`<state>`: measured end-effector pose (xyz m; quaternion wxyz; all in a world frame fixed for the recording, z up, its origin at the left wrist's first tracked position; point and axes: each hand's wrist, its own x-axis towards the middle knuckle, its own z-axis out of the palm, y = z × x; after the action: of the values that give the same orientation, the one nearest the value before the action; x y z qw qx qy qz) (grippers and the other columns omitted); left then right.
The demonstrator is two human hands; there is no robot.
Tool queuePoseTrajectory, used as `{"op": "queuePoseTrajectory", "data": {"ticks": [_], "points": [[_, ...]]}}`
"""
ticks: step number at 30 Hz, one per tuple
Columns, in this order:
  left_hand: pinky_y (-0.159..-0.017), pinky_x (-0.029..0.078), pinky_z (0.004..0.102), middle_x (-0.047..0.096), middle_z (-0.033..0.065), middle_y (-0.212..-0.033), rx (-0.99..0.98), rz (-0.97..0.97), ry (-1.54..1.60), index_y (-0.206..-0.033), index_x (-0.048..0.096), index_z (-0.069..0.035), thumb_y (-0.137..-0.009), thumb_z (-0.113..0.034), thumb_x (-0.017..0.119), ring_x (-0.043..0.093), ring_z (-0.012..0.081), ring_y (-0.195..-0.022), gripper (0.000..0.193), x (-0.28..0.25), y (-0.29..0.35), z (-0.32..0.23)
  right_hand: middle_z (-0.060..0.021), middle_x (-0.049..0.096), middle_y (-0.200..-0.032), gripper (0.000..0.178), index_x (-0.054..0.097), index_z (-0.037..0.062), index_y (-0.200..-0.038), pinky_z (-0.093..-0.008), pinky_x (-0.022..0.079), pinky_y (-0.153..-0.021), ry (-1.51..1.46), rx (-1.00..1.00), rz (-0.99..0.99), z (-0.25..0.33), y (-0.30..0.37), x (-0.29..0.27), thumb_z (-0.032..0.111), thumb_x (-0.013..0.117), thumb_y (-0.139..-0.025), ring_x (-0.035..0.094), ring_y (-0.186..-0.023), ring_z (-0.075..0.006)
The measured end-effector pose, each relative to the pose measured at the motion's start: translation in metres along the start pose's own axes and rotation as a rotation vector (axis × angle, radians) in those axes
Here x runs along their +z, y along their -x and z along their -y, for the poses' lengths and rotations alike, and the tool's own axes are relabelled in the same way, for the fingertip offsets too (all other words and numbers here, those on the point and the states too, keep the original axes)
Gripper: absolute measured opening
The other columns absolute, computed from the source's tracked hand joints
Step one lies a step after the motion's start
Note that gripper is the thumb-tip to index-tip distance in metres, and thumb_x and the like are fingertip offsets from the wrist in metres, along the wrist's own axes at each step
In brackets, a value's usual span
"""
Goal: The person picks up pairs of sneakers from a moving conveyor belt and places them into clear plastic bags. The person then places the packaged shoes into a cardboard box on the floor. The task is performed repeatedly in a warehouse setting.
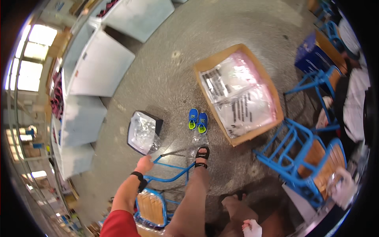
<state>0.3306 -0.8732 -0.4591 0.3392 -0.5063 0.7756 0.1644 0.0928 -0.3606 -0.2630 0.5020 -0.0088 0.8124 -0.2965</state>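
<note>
Clear plastic bagging [142, 132] sits in the dark bin [159, 127] left of centre in the frame, my left hand [145, 164] right by its lower edge, can't tell if it's pinching any. My right hand [248, 227] is at the bottom edge, grip unclear. I'd peel one layer at a time, keeping loose plastic off the blue chair [152, 207] below.

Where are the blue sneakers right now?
In the head view, the blue sneakers sit on the floor near the middle, left of the big cardboard box, just beyond the black sandal.
</note>
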Motion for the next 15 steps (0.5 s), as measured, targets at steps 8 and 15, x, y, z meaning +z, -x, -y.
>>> {"op": "queuePoseTrajectory", "data": {"ticks": [8,15], "points": [[-0.103,0.035,0.04,0.04,0.0263,-0.133,-0.13,-0.101,0.161,-0.138,0.028,0.003,-0.068,-0.035,0.077,0.04,0.037,-0.124,0.093,0.062,-0.149,0.05,-0.0109,0.062,-0.084,0.018,0.059,0.0054,-0.098,-0.0352,0.047,-0.069,0.032,0.165,0.224,0.059,-0.143,0.068,0.02,0.054,-0.089,0.058,-0.075,-0.0236],[-0.099,0.036,0.038,0.048,0.0232,-0.127,0.017,0.027,0.434,-0.13,0.041,0.001,-0.075,-0.041,0.07,0.046,0.0339,-0.118,0.075,0.131,-0.252,0.113,-0.0091,0.062,-0.1,0.027,0.053,0.0089,-0.117,-0.0319,0.046,-0.084,0.227,0.42,0.488,-0.016,-0.199,0.082,0.018,0.047,-0.092,0.06,-0.091,-0.0242]]}}
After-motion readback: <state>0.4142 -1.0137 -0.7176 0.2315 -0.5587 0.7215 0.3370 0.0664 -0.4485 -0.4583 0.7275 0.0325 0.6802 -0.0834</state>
